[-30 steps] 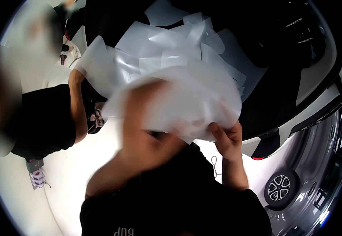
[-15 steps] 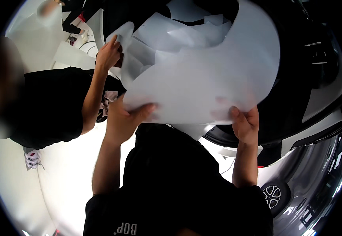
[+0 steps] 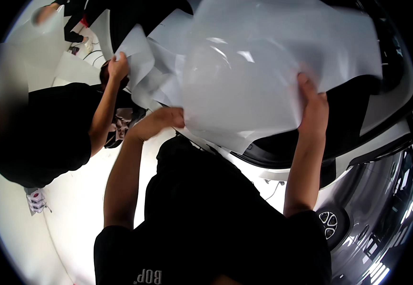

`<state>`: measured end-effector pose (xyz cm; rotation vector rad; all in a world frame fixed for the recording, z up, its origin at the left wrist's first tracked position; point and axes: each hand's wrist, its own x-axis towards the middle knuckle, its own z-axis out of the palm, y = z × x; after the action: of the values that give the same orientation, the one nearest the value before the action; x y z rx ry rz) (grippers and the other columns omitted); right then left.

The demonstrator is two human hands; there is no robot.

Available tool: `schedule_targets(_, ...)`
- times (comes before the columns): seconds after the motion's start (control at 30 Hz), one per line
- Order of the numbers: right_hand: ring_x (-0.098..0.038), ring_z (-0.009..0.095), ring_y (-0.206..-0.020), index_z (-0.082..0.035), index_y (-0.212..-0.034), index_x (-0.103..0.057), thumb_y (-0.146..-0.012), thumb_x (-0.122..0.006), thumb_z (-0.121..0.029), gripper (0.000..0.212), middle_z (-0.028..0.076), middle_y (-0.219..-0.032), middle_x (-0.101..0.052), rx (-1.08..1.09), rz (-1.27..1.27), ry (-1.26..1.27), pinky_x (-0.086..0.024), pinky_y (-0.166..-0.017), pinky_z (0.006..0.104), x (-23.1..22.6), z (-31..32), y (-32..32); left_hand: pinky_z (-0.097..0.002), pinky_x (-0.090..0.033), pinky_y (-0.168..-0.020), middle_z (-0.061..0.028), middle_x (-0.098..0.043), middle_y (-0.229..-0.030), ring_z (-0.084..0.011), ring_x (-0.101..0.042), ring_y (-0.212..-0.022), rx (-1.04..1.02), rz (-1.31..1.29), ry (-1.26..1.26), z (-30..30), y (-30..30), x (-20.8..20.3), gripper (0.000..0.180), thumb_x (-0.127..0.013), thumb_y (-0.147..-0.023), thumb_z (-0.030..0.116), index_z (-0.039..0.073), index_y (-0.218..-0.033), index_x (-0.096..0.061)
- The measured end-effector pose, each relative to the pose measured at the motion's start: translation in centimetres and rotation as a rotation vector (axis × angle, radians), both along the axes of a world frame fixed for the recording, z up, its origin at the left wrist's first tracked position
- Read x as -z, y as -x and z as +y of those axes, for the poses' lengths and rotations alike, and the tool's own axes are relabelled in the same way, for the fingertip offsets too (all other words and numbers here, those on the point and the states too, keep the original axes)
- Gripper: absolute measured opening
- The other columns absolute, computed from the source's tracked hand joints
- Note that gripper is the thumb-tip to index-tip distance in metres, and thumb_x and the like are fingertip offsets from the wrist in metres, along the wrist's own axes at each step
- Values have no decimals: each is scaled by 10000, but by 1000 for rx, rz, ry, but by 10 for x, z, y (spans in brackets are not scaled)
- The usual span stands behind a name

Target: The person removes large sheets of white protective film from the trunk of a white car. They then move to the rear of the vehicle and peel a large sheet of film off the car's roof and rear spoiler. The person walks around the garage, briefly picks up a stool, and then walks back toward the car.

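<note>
A large, glossy, translucent whitish film sheet (image 3: 244,85) spreads in front of me, over the open back of a car. Its upper right part is smeared by motion. My left hand (image 3: 161,121) pinches the sheet's lower left edge, fingers pressed together. At the right edge, my right hand (image 3: 315,107) grips the same sheet, thumb on top and the other fingers hidden behind it. Beyond my left hand lie several overlapping translucent film pieces (image 3: 168,78), partly covered by the sheet.
On my left stands a person in a black shirt (image 3: 59,123), whose hand (image 3: 117,67) holds a curved piece of film. The car's white rear edge (image 3: 349,159) runs along the right. Further right is a grey car (image 3: 368,209) with a wheel (image 3: 328,224). Another person (image 3: 75,23) is far left.
The sheet has turned and spread up and to the right. My right hand has moved up with it, while my left hand has shifted slightly right. The co-worker's hand has moved left and down.
</note>
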<state>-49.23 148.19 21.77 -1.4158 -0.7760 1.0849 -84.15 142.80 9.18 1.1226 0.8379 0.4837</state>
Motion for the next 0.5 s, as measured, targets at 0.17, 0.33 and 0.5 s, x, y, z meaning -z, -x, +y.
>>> schedule_targets(0.17, -612, 236, -1027, 96, -1229, -562, -869, -696, -221, 498, 171, -1134, -628, 59, 121, -25, -491, -869, 298, 9, 42, -54, -306, -493, -827, -68, -690, -985, -179, -636, -883, 351, 269, 21, -33, -62, 49, 388, -763, -805, 252, 44, -1116, -663)
schedule_targets(0.33, -581, 217, -1083, 48, -1273, -548, -907, -659, -241, 480, 128, -1188, -613, 84, 143, -5, -467, -911, 303, -5, 50, -54, -332, -495, -853, -95, -675, -1043, -198, -642, -938, 110, 98, -124, -50, -97, 58, 402, -744, -839, 255, 32, -1154, -628)
schedule_targets(0.5, -611, 220, -1035, 25, -1252, -557, -979, -545, -184, 343, 113, -1162, -617, 49, 258, -127, -509, -873, 315, 6, 79, -130, -308, -514, -759, -89, -695, -933, -193, -676, -852, -14, 211, -241, -40, -54, -18, 238, -630, -920, 132, -3, -1115, -607)
